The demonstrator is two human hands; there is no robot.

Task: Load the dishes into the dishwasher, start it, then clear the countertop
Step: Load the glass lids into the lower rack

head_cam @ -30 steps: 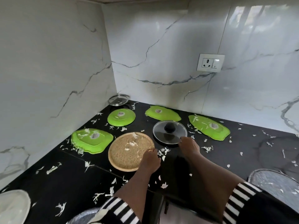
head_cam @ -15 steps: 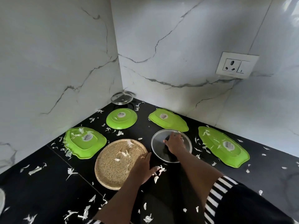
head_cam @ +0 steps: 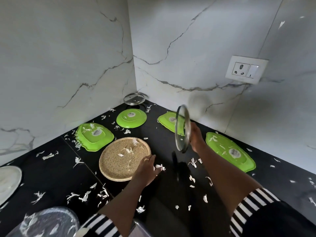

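Round steel-rimmed glass lid (head_cam: 182, 127) has left the black worktop (head_cam: 51, 177) — right hand (head_cam: 196, 138) grip curled round its rim — ready for the dishwasher.

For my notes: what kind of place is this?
Probably a home kitchen: a black countertop, green plates lying on it, a glass pot lid in the right hand, a wall socket.

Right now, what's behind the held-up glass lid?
A green plate on the counter, partly visible through the glass lid. Its right end is hidden by the right hand gripping the lid.
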